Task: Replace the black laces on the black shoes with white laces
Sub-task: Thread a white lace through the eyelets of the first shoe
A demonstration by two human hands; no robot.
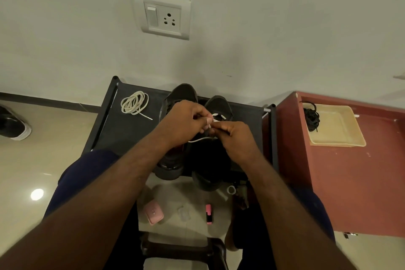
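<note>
Two black shoes stand side by side on a black rack [131, 129], the left shoe [183, 94] and the right shoe [219, 105], toes toward the wall. My left hand [184, 123] and my right hand [236, 138] meet over the right shoe, both pinching a white lace [202, 139] that crosses its eyelets. A loop of this lace shows beyond my fingers. A second white lace [134, 103] lies coiled on the rack at the left. The removed black laces [312, 117] sit bundled in a beige tray [341, 136] at the right.
The tray rests on a red-brown cabinet [350, 182] right of the rack. On the floor below lie a pink case [153, 212] and a pink-and-black object [208, 213]. Another shoe [13, 126] sits on the floor at far left. A wall socket [163, 16] is above.
</note>
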